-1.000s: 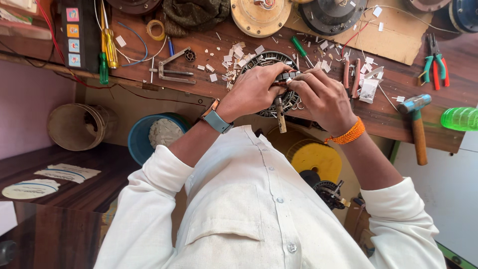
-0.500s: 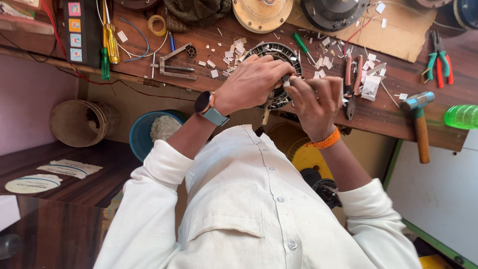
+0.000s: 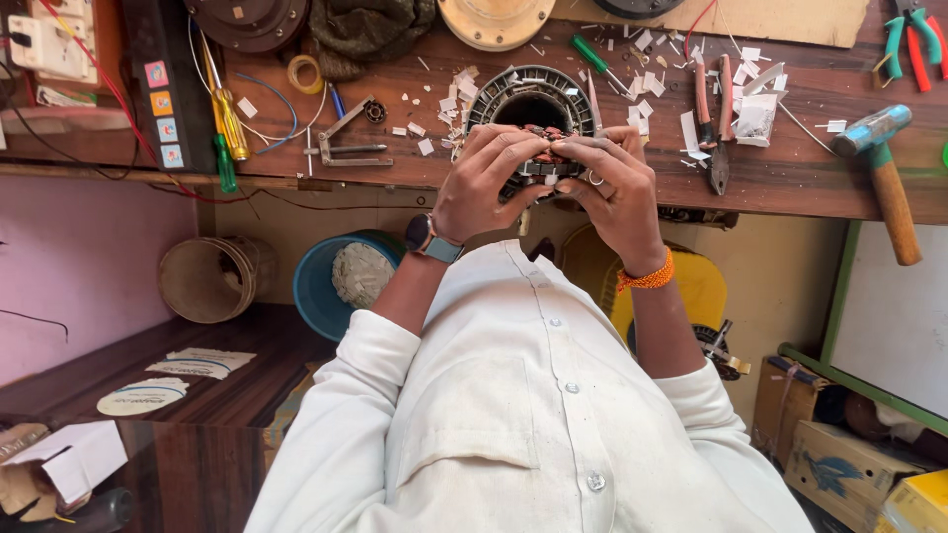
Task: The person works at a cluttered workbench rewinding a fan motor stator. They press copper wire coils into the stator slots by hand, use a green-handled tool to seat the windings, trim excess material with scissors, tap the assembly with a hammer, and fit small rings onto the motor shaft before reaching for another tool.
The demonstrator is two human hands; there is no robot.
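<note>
Both hands, left hand [image 3: 489, 183] and right hand [image 3: 612, 188], were clamped on motor stator [image 3: 533, 104] at bench [image 3: 790, 178] edge, fingertips pressed at copper winding. Judged best: even pressure, stator kept steadied. Pliers [image 3: 713, 114], hammer [image 3: 884, 173] lay nearby.

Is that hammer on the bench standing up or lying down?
Lying down. The hammer rests flat on the bench, its blue head toward the pliers and its wooden handle jutting past the edge.
</note>
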